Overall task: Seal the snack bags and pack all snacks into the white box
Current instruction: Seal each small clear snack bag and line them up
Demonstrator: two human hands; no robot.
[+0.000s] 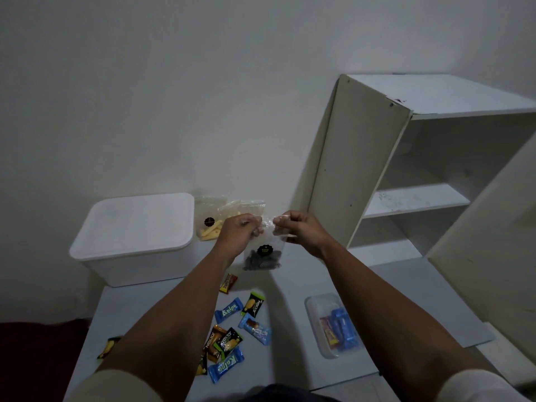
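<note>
Snack bag point(262, 252) hangs in the air right of the lidded white box point(136, 236), its top pinched by left hand point(239, 232) and right hand point(295, 229). Looks light, crinkly, slippery; grip along the seal strip.

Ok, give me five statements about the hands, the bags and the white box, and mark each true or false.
1. Both hands, left hand and right hand, pinch the top of the dark snack bag. True.
2. The white box stands open. False: its lid is on.
3. The yellow snack bag lies inside the box. False: it is beside it.
4. Wrapped snacks lie loose on the table. True.
5. The clear tray is empty. False: it holds packets.
</note>
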